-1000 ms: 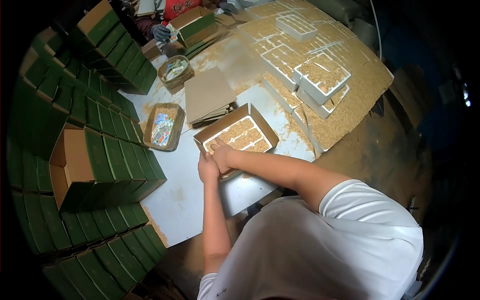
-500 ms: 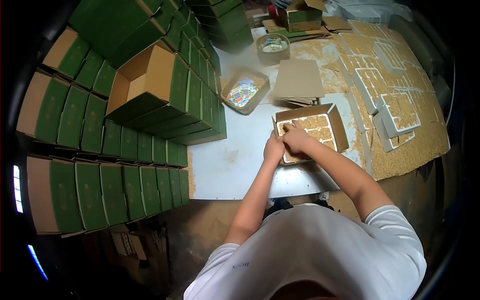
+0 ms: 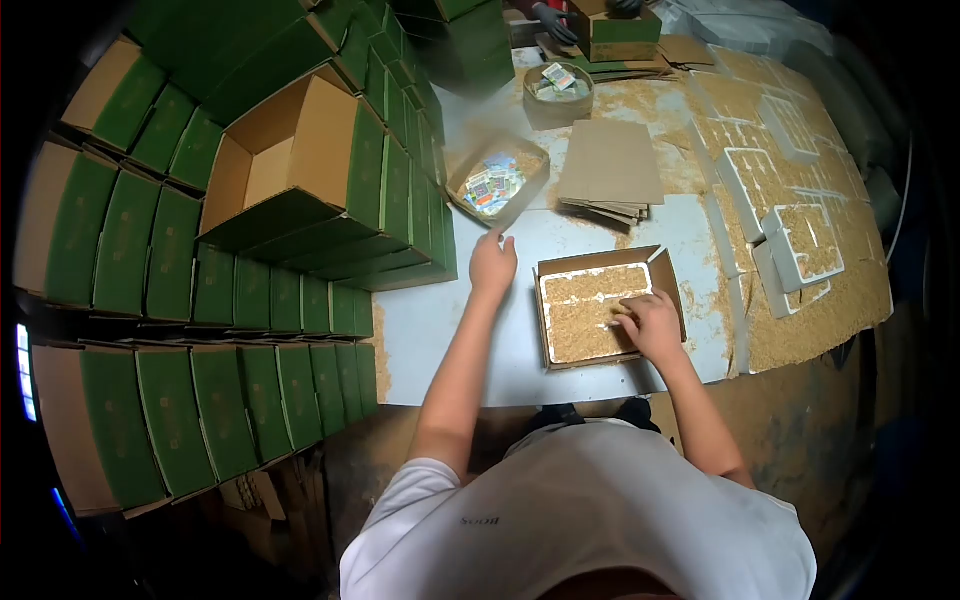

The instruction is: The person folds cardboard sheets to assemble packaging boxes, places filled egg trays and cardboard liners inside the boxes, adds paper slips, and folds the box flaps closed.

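Observation:
My left hand (image 3: 493,262) is open, its thumb apart, just in front of a tub (image 3: 528,196) that holds colourful printed cards (image 3: 490,187). A cardboard box (image 3: 668,280) stands on the table before me. Inside it sits a white foam tray (image 3: 556,278) filled with tan, crumbly material (image 3: 580,320). Over the right side of that tray is my right hand (image 3: 655,328), fingers bent and thumb apart, the fingertips touching the material. I make out no object between those fingers.
Green and tan cartons (image 3: 225,390) are stacked on the left, one box (image 3: 270,170) open. Behind my box lie flat cardboard sheets (image 3: 612,165). A round tub (image 3: 558,108) holds more packets. Foam trays (image 3: 805,245) stand at right. At the back, another person's gloved hand (image 3: 555,22) is beside a green box (image 3: 622,40).
My left hand has left the box's edge and moved left and away from me to the card tub. My right hand has shifted right and nearer to me across the tray.

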Tool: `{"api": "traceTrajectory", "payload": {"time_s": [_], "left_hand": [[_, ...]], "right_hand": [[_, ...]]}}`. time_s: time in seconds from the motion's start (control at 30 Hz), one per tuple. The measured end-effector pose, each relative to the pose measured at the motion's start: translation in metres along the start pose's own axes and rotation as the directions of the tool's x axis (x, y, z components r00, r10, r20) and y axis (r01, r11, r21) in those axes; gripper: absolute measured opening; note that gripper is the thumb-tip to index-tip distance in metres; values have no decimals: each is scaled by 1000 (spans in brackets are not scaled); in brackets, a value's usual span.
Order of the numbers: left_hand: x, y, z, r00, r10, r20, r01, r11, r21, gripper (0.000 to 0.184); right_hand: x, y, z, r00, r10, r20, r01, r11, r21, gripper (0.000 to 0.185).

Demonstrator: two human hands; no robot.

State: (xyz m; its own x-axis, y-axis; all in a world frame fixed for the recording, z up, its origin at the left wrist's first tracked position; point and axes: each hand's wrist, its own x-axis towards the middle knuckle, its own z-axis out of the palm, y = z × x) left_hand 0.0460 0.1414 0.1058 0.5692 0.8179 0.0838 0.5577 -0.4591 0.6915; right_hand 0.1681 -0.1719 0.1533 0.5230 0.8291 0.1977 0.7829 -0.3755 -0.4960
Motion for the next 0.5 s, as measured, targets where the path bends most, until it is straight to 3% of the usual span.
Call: {"api": "traceTrajectory", "payload": {"time_s": [0.03,0.1,0.17,0.2,0.27,0.37,0.4,0.5], "left_hand": [[24,-2,1,994,94,-53,-89,992,90,30],[74,-12,10,998,46,50,-58,958,281,31],[125,-36,35,996,73,51,-88,907,412,27],[139,-35,35,994,55,95,-91,896,435,28],[159,-39,43,984,-68,163,-19,878,479,48],[174,-62,63,969,-103,226,-34,845,533,42],[174,-64,67,981,-95,167,-2,864,504,37],[170,-64,71,990,-88,109,19,855,519,35]], "right_hand": [[-3,-5,1,997,-31,-68,31,1000,-1,15],[-9,-7,-2,992,-79,-95,78,997,-13,15],[-13,-16,-18,988,-51,-147,56,998,28,13],[-18,-15,-23,984,-16,-178,27,998,62,11],[-24,-10,-39,974,6,-225,17,995,99,9],[-38,18,-57,967,71,-246,-30,985,168,9],[-36,27,-65,951,29,-307,15,990,142,9],[-45,66,-61,849,464,-254,-273,795,542,9]]}}
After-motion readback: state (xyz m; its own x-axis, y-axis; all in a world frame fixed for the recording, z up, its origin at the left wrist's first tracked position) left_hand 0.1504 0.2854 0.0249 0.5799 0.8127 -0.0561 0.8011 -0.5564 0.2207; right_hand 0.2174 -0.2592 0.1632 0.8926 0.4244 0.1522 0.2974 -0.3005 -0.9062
